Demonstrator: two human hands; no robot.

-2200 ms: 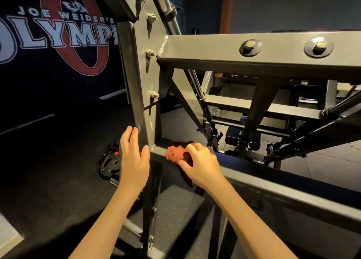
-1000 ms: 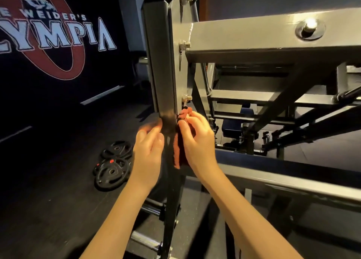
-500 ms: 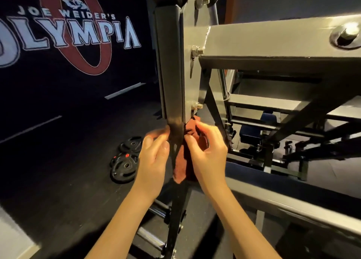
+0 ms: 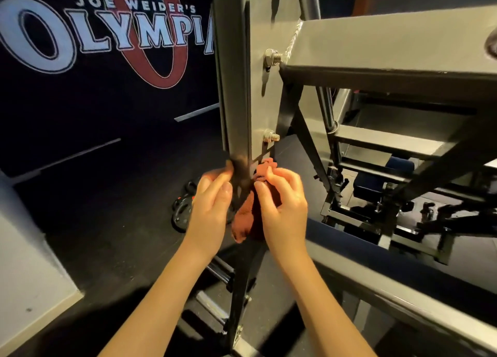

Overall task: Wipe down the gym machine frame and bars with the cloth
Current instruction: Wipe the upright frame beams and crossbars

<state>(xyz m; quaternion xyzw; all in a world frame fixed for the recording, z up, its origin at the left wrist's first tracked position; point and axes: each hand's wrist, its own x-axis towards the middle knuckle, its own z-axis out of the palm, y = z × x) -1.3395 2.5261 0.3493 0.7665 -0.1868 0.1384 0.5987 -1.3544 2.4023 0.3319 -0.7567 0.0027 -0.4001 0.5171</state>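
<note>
A grey upright post of the gym machine frame stands in the middle of the view, with bolts on its side plate. A reddish-brown cloth is wrapped against the post just below the lower bolt. My right hand grips the cloth with curled fingers on the post's right side. My left hand is on the post's left side, its fingers curled round the post's edge where a blurred bit of cloth shows. A wide grey crossbeam runs right from the post.
A lower horizontal bar crosses below my right arm. Black weight plates lie on the dark floor left of the post. More frame members and a blue pad sit behind on the right. A wall logo is at upper left.
The cloth moved from the lower bar's corner up onto the upright post. Both hands now clasp the post, and over the last second they stay near the lower bolt.
</note>
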